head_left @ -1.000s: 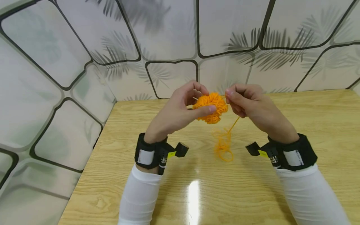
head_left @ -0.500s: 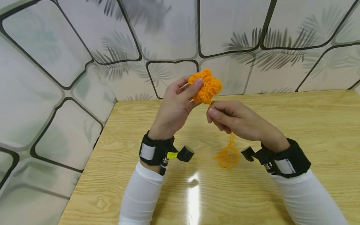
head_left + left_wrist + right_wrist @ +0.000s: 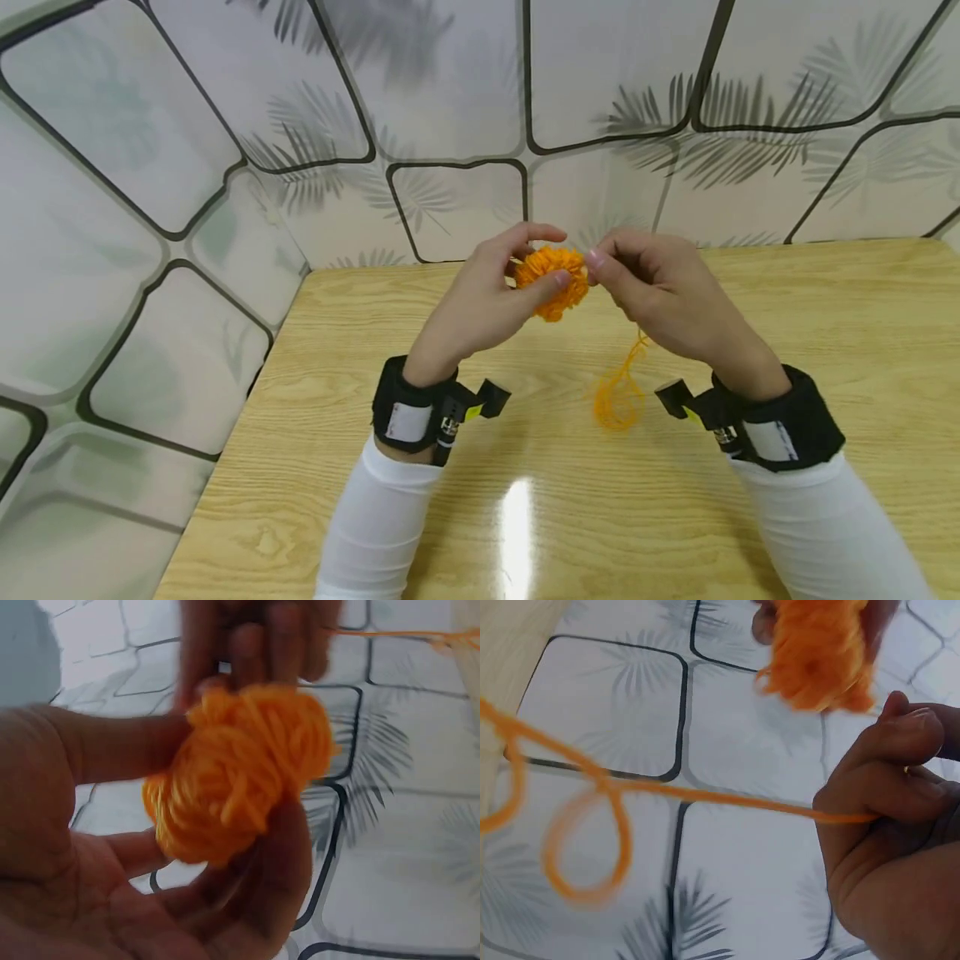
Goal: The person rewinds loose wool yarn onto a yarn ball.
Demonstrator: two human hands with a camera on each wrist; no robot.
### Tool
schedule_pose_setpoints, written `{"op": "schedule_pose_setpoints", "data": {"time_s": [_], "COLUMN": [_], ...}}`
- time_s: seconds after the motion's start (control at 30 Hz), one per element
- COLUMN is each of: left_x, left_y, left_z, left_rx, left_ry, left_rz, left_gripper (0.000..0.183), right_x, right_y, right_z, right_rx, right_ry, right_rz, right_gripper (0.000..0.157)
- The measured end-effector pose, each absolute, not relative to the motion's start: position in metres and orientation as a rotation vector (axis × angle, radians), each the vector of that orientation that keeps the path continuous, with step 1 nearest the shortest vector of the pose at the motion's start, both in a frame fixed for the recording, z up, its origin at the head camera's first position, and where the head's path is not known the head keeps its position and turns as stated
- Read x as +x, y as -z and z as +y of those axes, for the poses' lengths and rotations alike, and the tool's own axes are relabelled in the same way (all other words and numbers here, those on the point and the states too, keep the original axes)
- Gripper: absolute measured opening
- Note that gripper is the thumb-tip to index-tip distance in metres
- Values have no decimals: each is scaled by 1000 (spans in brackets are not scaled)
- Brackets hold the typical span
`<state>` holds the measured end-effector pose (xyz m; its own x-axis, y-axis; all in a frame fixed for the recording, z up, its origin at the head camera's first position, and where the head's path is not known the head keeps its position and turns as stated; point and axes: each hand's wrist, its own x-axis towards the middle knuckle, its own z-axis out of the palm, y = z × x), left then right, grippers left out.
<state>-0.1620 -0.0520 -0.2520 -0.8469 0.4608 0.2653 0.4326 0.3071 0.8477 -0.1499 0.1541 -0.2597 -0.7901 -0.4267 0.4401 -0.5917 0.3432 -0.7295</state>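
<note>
A small ball of orange yarn (image 3: 551,287) is held above the back of the table. My left hand (image 3: 498,292) grips it, thumb on the near side and fingers curled behind, as the left wrist view shows around the yarn ball (image 3: 232,780). Close at its right side, my right hand (image 3: 660,292) pinches the yarn strand at the fingertips. In the right wrist view the loose strand (image 3: 742,801) runs into the curled fingers of the right hand (image 3: 889,817). Below that hand, the tail of yarn (image 3: 618,400) hangs in tangled loops.
A wooden table (image 3: 300,500) with a bright glare streak lies under both arms. Behind it and to the left stand pale walls (image 3: 600,75) with dark lines and leaf prints. Each wrist wears a black strap with a small camera (image 3: 493,398).
The ball rose and turned in the left hand, then came back down. My right hand dipped below it and returned to its right side; the hanging tail shifted slightly right.
</note>
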Motion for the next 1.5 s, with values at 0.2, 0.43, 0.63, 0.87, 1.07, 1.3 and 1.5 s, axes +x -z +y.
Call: {"op": "schedule_pose_setpoints", "data": {"time_s": [0.2,0.43,0.63,0.87,1.07,1.3,1.5], "left_x": [-166,-167,-161,-164,-171,-172,-168], "left_y": [253,249,248,254,255,253,253], "left_z": [-46,-53,-55,-49,-49,-55,-57], "left_rx": [684,724,980,844,671,652,837], "left_ry": [-2239,-2361,-1822,-1584,-2230,-2367,-2083], "left_rz": [2068,1475,2088,2611,2133,1478,1537], "left_gripper": [31,35,35,32,31,24,27], "right_x": [-145,-159,-163,-154,-155,-167,-167], "right_y": [263,272,267,263,270,276,270], "right_z": [144,148,157,151,146,153,161], "right_rx": [1200,1283,941,1038,1307,1257,1022], "right_ry": [-1389,-1740,-1906,-1647,-1644,-1816,-1806], "right_rz": [-2517,-2461,-2388,-2425,-2539,-2399,-2342], "right_gripper": [18,22,32,23,23,22,25]}}
